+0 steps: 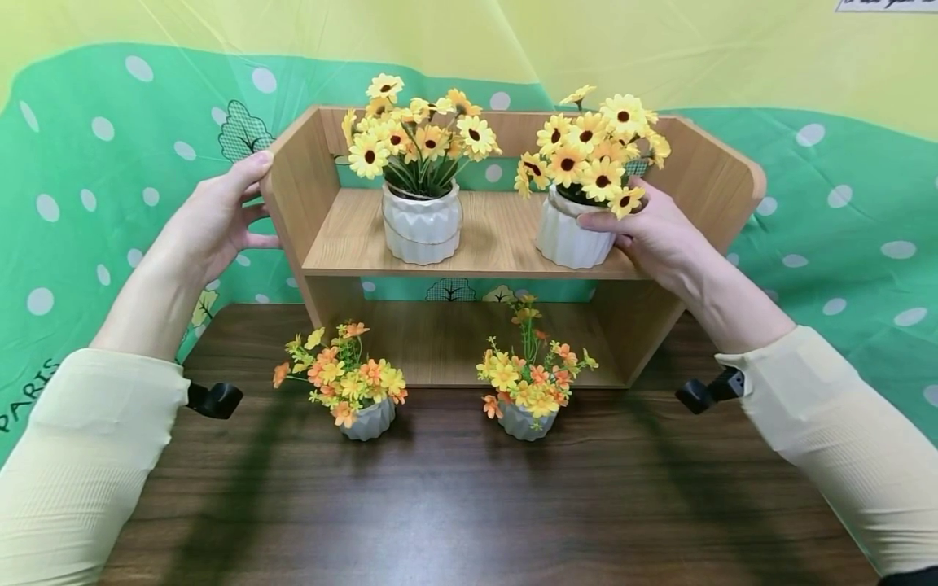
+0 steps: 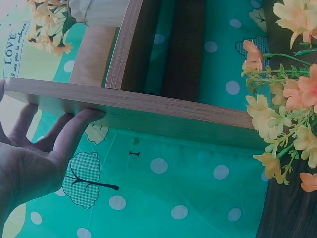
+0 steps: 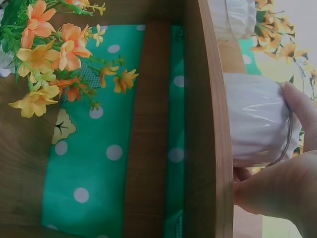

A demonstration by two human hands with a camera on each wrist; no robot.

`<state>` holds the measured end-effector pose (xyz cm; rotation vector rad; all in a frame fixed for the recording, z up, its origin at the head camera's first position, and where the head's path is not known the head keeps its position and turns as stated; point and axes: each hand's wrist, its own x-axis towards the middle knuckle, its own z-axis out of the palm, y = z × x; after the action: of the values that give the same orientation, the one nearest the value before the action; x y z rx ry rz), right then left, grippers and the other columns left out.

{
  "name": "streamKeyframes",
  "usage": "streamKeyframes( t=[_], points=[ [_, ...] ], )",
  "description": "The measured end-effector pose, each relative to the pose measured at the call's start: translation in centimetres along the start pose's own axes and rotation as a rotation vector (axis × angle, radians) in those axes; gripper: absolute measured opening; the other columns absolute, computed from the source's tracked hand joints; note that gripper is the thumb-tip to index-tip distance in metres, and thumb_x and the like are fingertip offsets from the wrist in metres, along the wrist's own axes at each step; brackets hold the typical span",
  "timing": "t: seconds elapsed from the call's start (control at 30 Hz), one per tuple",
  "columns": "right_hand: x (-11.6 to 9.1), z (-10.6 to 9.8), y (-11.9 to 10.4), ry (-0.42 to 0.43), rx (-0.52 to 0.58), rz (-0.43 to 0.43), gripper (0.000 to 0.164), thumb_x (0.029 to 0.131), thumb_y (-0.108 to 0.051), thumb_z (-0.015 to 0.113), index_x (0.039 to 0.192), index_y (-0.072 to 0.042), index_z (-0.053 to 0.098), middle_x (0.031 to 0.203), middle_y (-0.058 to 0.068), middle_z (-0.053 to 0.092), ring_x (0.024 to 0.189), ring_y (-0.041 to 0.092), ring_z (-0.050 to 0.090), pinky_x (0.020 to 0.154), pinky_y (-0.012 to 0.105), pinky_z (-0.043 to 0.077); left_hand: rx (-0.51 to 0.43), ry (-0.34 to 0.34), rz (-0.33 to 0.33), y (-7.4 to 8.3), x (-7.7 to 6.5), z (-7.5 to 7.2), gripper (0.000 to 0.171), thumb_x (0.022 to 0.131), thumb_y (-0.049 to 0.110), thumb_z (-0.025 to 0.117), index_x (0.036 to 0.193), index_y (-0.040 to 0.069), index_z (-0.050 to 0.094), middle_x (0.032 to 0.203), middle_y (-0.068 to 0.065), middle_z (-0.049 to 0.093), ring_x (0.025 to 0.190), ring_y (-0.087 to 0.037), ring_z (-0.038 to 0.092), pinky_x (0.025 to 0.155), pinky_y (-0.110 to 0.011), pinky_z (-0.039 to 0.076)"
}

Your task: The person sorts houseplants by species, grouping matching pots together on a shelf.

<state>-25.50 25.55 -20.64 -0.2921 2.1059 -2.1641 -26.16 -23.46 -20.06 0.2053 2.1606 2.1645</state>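
In the head view my right hand (image 1: 659, 236) grips a white fluted flowerpot (image 1: 575, 232) of yellow daisies (image 1: 586, 150) on the upper shelf, thumb across its front. The right wrist view has this pot (image 3: 257, 119) close to the board's front edge, the thumb on its rim side. My left hand (image 1: 220, 212) touches the outside of the wooden shelf unit's left side panel (image 1: 296, 179). Seen from the left wrist, its fingertips (image 2: 89, 115) press on the panel's outer face. A second white pot (image 1: 422, 228) of daisies stands left of the gripped one, a cord round it.
Two smaller pots of orange and yellow flowers, a left one (image 1: 370, 422) and a right one (image 1: 526, 423), stand on the dark wooden table (image 1: 440, 513) before the unit. A green and yellow dotted cloth (image 1: 95, 195) hangs behind. Black wrist mounts (image 1: 215, 400) jut from the sleeves.
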Motion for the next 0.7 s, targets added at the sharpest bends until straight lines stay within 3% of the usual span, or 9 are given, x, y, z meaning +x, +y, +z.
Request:
streamKeyframes(
  t=[0.7],
  points=[
    [0.00, -0.22, 0.37, -0.014, -0.037, -0.015, 0.072, 0.092, -0.002, 0.074, 0.153, -0.022, 0.041, 0.144, -0.003, 0.054, 0.130, 0.013, 0.052, 0.095, 0.020, 0.051, -0.014, 0.008, -0.015, 0.16, -0.10, 0.13, 0.064, 0.099, 0.052, 0.062, 0.155, 0.029, 0.044, 0.160, -0.002, 0.034, 0.144, -0.028, 0.036, 0.069, -0.033, 0.063]
  ],
)
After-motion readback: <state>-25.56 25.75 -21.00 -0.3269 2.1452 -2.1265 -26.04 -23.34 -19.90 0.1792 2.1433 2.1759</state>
